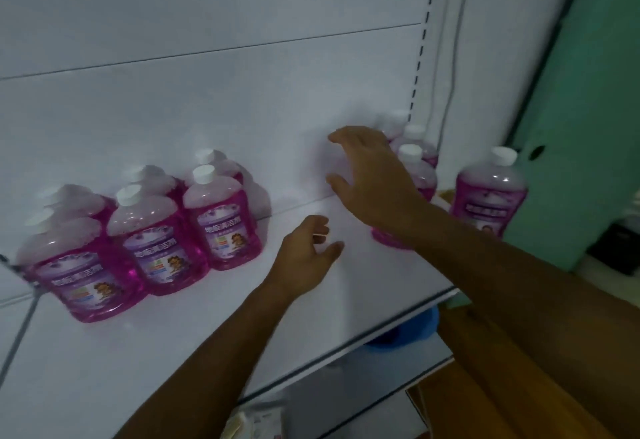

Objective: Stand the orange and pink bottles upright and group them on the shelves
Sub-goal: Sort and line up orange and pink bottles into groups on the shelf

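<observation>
Several pink bottles with white caps stand upright in a group [152,230] on the left of the white shelf [207,327]. A second row of pink bottles [420,168] stands at the shelf's right end, partly hidden by my right arm. One more pink bottle [490,192] stands at the far right, beyond the upright. My right hand [370,175] hovers above the shelf with fingers spread, holding nothing, just left of the right-hand row. My left hand [304,255] hangs lower over the shelf's middle, fingers loosely curled and empty. No orange bottle is in view.
A white back panel rises behind the shelf, with a slotted upright [420,50] at its right. Below the shelf's front edge sit a blue object [408,331], brown cardboard [485,386] and a pale packet [256,421]. A green wall [588,92] stands at right.
</observation>
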Demonstrator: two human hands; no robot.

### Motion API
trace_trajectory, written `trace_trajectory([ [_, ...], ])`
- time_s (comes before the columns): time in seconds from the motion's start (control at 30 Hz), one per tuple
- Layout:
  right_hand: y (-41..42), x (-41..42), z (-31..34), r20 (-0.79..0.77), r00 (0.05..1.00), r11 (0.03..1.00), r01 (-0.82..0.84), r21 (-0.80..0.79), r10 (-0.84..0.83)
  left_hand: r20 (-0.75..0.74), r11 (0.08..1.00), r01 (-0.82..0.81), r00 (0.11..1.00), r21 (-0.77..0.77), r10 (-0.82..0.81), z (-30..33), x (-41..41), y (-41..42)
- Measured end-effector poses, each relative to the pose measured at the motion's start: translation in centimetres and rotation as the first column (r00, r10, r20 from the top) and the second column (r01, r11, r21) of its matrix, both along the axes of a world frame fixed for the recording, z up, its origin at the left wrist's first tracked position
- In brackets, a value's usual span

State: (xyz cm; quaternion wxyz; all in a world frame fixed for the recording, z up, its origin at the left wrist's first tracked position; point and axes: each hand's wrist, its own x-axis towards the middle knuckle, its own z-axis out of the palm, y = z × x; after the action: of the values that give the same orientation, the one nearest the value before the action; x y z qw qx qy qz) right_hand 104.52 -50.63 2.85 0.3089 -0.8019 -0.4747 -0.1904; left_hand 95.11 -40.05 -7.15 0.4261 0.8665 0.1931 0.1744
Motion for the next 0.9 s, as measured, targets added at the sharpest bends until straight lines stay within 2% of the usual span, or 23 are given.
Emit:
trace_trajectory([
  [0.1,-3.2,1.4,0.2,0.087,0.984,0.988,0.154,-0.006,-0.153,-0.025,0.994,0.071,0.997,-0.077,-0.074,0.4,3.1,-1.5],
  [0.23,-5.7,2.4,-0.8,-0.015,0.959,0.954,0.279,-0.107,-0.282,0.01,0.952,0.217,0.975,-0.217,-0.221,0.5,5.9,-3.1],
  [0.3,-6.2,2.8,-1.5,-0.074,0.944,0.94,0.309,-0.143,-0.321,0.058,0.943,0.266,0.964,-0.201,-0.259,0.1,6.5,-3.6],
  [0.4,-6.6,3.1,-2.1,-0.06,0.941,0.936,0.321,-0.143,-0.332,0.1,0.948,0.26,0.964,-0.185,-0.245,-0.2,6.5,-4.0],
  [0.63,-5.0,3.3,-1.1,-0.142,0.986,0.987,0.071,-0.146,-0.092,0.089,0.982,0.136,0.988,-0.129,-0.125,-0.6,3.7,-2.3],
  [0.9,1.8,3.1,-1.1,-0.19,0.964,0.974,-0.206,-0.089,0.187,0.094,0.992,-0.075,0.992,-0.098,0.084,0.2,-0.7,0.8],
])
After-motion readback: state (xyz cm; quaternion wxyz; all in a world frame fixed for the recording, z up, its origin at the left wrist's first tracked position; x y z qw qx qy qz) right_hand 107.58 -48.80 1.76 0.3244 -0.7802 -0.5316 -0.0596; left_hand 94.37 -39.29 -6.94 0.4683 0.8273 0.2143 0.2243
